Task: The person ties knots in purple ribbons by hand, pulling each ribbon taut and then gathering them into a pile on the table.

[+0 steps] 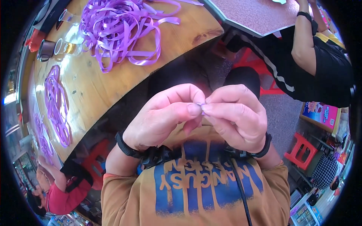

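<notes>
In front of my chest, my left hand and my right hand meet fingertip to fingertip. Both are closed in a pinch on a small purple ribbon piece. Most of it is hidden by the thumbs and fingers, so its full shape cannot be told. Beyond my hands, a big tangled heap of purple ribbons lies on the wooden table. A looped bundle of purple ribbon rests farther left on the same tabletop.
Clear plastic cups and a dark mug stand at the table's far left. A person in pink sits lower left, with more ribbon nearby. Another person in black sits at a second table. A red stool is at right.
</notes>
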Demonstrator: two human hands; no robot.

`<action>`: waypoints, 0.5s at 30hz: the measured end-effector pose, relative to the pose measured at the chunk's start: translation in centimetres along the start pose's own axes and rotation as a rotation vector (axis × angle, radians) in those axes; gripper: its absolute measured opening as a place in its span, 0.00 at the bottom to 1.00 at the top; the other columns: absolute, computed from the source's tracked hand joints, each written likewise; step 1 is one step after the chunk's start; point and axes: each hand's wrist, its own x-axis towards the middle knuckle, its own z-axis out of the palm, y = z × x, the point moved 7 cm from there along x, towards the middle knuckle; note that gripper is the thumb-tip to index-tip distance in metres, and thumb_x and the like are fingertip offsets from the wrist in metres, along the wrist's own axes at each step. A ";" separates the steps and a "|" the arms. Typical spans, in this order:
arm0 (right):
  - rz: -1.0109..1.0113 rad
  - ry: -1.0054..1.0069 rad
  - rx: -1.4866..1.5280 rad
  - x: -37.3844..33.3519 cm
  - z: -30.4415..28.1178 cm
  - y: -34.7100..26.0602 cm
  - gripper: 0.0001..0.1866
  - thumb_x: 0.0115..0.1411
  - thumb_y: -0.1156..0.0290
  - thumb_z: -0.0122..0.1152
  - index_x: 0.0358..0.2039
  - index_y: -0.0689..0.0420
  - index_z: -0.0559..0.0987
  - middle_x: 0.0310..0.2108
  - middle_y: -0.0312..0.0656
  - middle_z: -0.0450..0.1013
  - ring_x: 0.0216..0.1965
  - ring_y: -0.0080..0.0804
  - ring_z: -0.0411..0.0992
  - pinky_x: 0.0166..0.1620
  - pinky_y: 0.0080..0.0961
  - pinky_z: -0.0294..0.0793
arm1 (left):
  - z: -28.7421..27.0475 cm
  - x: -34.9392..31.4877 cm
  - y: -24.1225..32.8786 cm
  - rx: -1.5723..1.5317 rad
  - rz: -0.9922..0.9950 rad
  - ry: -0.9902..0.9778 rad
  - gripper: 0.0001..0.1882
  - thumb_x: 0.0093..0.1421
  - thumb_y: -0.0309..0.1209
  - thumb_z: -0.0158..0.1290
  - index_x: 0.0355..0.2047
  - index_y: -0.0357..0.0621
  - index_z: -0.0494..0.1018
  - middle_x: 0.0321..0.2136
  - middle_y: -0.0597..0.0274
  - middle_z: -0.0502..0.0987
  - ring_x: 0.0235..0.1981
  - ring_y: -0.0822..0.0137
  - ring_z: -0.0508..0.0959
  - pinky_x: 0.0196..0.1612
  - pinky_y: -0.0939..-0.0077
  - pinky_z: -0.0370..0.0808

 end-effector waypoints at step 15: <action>0.015 0.027 -0.047 0.5 -0.2 -0.2 0.13 0.41 0.87 0.62 0.30 0.65 0.77 0.29 0.45 0.72 0.29 0.33 0.73 0.30 0.21 0.73 | 0.1 -0.5 1.0 0.114 0.114 0.033 0.05 0.59 0.23 0.49 0.36 0.41 0.67 0.32 0.72 0.69 0.32 0.85 0.67 0.35 0.89 0.65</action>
